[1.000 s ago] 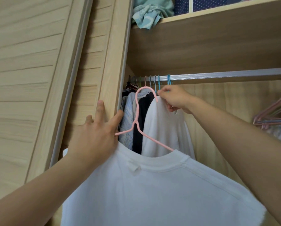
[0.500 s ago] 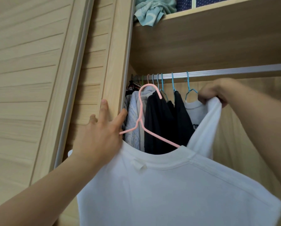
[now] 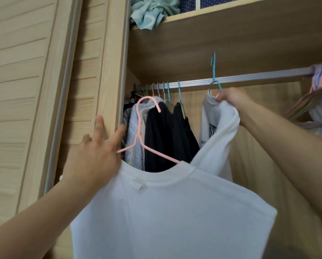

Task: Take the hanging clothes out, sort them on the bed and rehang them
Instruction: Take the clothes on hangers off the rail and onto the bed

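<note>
Clothes hung bunched on the rail (image 3: 249, 77) at the upper middle of the frame, dark and pale garments pressed together at its left end. Low in the frame a white T-shirt (image 3: 175, 212) hung off a pink hanger (image 3: 140, 135), and the left hand (image 3: 93, 156) held the hanger's near arm under the shirt's shoulder, its outer fingers (image 3: 99, 126) straight against the wardrobe door (image 3: 44, 90). The right hand (image 3: 231, 99) pinched the collar of a white printed top (image 3: 214, 128) just under its blue hanger (image 3: 214, 71), whose hook stood above the rail and looked lifted clear. Both garments seemed light and limp, likely to slide off a tilted wire. Taking hold at the hanger's neck, rather than the cloth, looked safer.
</note>
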A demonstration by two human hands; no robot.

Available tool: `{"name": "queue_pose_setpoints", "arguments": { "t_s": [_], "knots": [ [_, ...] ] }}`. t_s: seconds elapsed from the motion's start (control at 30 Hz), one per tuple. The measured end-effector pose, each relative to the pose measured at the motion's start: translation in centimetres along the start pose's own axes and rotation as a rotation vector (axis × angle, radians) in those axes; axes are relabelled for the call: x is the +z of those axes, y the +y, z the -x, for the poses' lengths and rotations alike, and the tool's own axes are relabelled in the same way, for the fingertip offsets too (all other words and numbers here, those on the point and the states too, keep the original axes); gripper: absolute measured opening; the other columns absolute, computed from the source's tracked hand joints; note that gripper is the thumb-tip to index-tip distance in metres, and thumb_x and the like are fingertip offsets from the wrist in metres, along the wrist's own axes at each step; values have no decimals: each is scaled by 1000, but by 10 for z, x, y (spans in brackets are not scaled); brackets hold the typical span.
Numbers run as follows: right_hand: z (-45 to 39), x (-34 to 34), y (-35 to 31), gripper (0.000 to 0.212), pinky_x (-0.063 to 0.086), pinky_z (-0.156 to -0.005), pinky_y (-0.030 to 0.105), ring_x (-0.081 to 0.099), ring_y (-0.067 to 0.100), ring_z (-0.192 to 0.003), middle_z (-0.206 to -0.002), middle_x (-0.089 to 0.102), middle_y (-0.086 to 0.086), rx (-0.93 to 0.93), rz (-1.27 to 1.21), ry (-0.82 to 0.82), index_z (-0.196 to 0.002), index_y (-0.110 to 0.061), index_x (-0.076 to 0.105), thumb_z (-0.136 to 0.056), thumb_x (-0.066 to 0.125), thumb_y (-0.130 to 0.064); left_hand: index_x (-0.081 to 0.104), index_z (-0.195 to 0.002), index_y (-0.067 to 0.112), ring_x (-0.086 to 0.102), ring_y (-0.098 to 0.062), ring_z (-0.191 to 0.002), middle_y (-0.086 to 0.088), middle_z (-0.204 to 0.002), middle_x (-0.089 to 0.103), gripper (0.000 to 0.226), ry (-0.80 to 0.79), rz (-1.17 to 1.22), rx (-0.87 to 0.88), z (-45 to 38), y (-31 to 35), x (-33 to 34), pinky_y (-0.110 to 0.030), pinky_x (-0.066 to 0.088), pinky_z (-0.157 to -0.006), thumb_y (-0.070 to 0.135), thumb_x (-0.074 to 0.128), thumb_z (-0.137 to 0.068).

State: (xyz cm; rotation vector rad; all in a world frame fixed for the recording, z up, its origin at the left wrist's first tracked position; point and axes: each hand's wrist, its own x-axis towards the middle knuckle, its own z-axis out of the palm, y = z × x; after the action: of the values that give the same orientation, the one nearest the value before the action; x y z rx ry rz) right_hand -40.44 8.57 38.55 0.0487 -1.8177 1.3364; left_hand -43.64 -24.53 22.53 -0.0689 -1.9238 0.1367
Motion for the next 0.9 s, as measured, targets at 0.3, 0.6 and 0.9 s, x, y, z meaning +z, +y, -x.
{"name": "queue_pose_setpoints", "arguments": {
  "t_s": [0.3,0.6,0.9],
  "knots": [
    [94,-55,74,32,45,-56,21,63,22,-74,-108,69,19,150,0,-4,-112,4,69,-81,61,4,10,-158,31,67,-44,-93,-26,-151,32,65,-224,-61,29,27,13,-42,-40,41,-66,20,32,-99],
    [129,-147,26,20,46,-61,20,60,16,-66,-74,63,3,-32,-125,-140,-77,-17,67,-76,63,3,45,-116,23,65,-30,-86,-4,-103,65,21,-432,-158,-96,122,32,-136,-33,40,-64,18,40,-97],
    [242,-200,30,13,45,-68,25,60,19,-73,-76,62,3,-22,-270,-431,-72,-18,67,-62,66,-11,56,-110,13,67,-37,-101,-13,-108,67,22,-714,-329,-476,296,20,-270,-37,48,-75,6,44,-93]
  ]
}}
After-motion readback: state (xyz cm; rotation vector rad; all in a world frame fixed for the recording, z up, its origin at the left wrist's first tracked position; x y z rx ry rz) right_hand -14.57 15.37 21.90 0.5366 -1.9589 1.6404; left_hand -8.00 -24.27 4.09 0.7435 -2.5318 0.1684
